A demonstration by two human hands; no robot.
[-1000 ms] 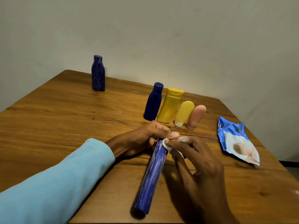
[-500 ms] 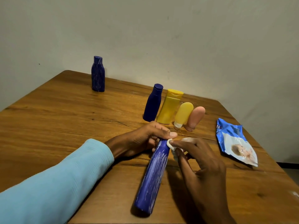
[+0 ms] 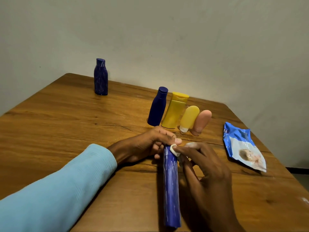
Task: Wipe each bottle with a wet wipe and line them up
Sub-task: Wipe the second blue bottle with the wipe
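Just in front of the row of 4 bottles (image 3: 177, 111), the left hand (image 3: 147, 144) grips the long blue bottle (image 3: 171, 186) (probably light, rigid, slick) while the right hand (image 3: 205, 166) pinches the wet wipe (image 3: 173, 149).

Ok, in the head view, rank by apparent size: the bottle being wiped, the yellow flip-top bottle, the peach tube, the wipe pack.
1. Wiped bottle, though nearest the camera
2. Wipe pack
3. Yellow bottle
4. Peach tube
Pack versus yellow bottle is close; unsure.
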